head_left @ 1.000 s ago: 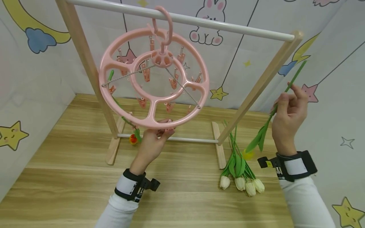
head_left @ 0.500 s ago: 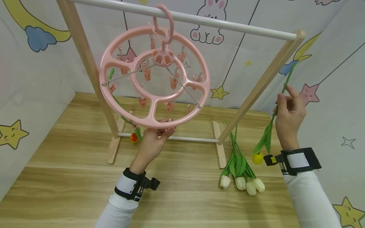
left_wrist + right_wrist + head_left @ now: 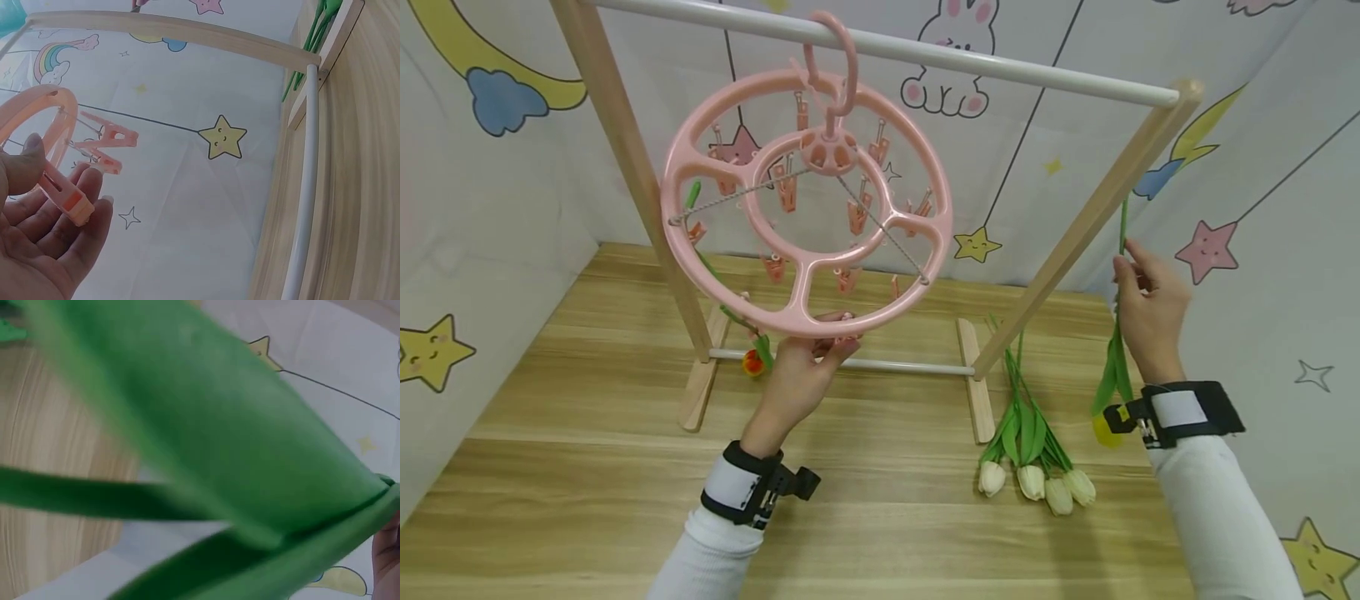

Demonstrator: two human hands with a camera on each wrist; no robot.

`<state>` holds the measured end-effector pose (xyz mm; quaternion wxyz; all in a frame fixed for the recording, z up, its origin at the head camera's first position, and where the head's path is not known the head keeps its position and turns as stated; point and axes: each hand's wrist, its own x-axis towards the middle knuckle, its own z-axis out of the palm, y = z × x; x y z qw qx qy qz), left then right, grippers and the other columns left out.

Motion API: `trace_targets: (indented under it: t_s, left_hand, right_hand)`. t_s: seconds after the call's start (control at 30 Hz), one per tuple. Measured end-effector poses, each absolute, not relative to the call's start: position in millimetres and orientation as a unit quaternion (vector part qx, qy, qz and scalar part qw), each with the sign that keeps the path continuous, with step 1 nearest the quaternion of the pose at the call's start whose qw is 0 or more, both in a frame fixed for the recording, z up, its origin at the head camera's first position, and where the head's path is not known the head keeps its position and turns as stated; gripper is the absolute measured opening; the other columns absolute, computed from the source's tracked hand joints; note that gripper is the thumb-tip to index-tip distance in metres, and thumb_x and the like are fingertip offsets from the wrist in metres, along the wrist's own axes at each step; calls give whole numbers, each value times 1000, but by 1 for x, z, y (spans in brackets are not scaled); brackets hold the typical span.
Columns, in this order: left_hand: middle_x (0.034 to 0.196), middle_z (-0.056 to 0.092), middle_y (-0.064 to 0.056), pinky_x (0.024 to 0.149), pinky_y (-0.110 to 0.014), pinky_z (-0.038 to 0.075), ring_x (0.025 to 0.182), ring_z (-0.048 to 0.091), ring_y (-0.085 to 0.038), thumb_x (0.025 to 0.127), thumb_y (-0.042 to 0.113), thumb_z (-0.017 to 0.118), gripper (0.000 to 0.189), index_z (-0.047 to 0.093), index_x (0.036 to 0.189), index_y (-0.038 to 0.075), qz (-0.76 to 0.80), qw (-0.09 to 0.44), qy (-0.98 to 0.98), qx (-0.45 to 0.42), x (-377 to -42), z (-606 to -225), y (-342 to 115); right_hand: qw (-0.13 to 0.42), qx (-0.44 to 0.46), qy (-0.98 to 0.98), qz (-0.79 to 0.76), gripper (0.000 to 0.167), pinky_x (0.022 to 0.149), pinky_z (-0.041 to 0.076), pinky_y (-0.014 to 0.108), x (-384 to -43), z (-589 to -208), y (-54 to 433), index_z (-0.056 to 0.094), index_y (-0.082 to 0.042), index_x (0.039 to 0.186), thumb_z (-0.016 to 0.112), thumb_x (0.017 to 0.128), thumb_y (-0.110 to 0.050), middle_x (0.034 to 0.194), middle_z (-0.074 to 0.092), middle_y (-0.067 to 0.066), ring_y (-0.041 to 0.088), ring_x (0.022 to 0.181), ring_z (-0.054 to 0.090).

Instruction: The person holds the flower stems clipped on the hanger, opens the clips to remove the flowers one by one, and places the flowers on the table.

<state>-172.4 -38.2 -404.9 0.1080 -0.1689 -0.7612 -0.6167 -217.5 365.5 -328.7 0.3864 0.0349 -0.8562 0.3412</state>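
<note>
A round pink clip hanger [image 3: 802,296] hangs by its hook in the head view. At its near rim my left hand [image 3: 797,371] holds a pink clothespin [image 3: 69,199], the thumb over it and the fingers beneath in the left wrist view. Off to the right, my right hand [image 3: 1153,308] pinches the green stem of a yellow tulip [image 3: 1107,431], bloom down and partly behind the wrist strap. Its leaves [image 3: 219,419] fill much of the right wrist view. A red-orange tulip [image 3: 753,362] hangs head down from the hanger's left side.
The hanger's rack has a white top bar [image 3: 1000,73], slanted wooden posts [image 3: 1075,225] and a low white crossbar [image 3: 910,367]. Several white tulips [image 3: 1032,482] lie on the wooden table [image 3: 880,533] by its right foot. Other pink clothespins [image 3: 857,212] dangle under the hanger.
My right hand has shifted slightly left, and the yellow tulip has turned from slanting to nearly vertical, its bloom swinging right and its stem end left. The left hand stays at the clothespin.
</note>
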Motion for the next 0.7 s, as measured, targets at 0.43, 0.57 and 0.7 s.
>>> trace_targets:
  t_s: [0.43, 0.57, 0.7]
  left_hand:
    - [104, 73, -16, 74, -22, 53, 87, 67, -21, 91, 9, 70, 32, 66, 121, -1, -615, 112, -762, -169, -172, -404, -39]
    - [104, 73, -16, 73, -21, 53, 86, 67, -20, 91, 9, 70, 32, 65, 121, -1, -617, 112, -761, -170, -172, -403, -39]
    - [104, 72, -16, 74, -21, 53, 88, 67, -21, 91, 9, 70, 32, 65, 121, -1, -618, 109, -760, -169, -171, -403, -38]
  right_hand:
    - [316, 118, -912, 234, 39, 70, 34, 15, -225, -354, 372, 58, 4, 133, 50, 95, 8, 90, 62, 30, 23, 76, 54]
    - [287, 130, -922, 224, 39, 70, 36, 36, -227, -364, 373, 54, 7, 135, 49, 97, 8, 89, 60, 30, 38, 77, 52]
    - [256, 128, -936, 205, 37, 66, 38, 45, -227, -378, 374, 53, 7, 136, 49, 99, 5, 87, 59, 28, 38, 75, 51]
